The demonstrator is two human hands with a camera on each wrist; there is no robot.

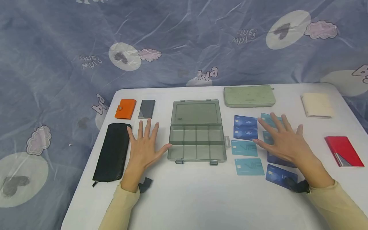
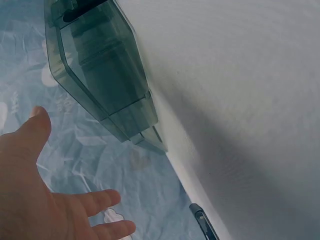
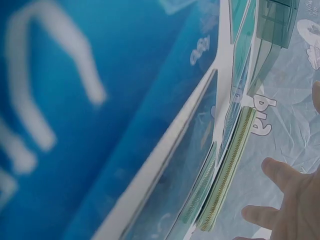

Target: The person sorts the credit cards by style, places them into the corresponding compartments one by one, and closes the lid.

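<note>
My left hand (image 1: 143, 148) is held with fingers spread between a long black zip wallet (image 1: 111, 153) and a translucent green divided box (image 1: 196, 111), its lid folded back. The thumb tip reaches the box's left edge in the head view. My right hand (image 1: 288, 143) spreads its fingers over the right column of cards, partly hiding several. Left of it lie dark blue VIP cards (image 1: 245, 122), overlapping, and light blue cards (image 1: 249, 167). A dark blue card (image 1: 277, 175) lies below the hand. Neither hand holds anything.
Along the back and sides lie an orange snap card holder (image 1: 125, 108), a grey card holder (image 1: 147, 109), a green zip wallet (image 1: 249, 96), a cream wallet (image 1: 317, 105) and a red card holder (image 1: 344, 151). A patterned cloth (image 1: 184, 41) hangs behind the white table (image 1: 201, 198).
</note>
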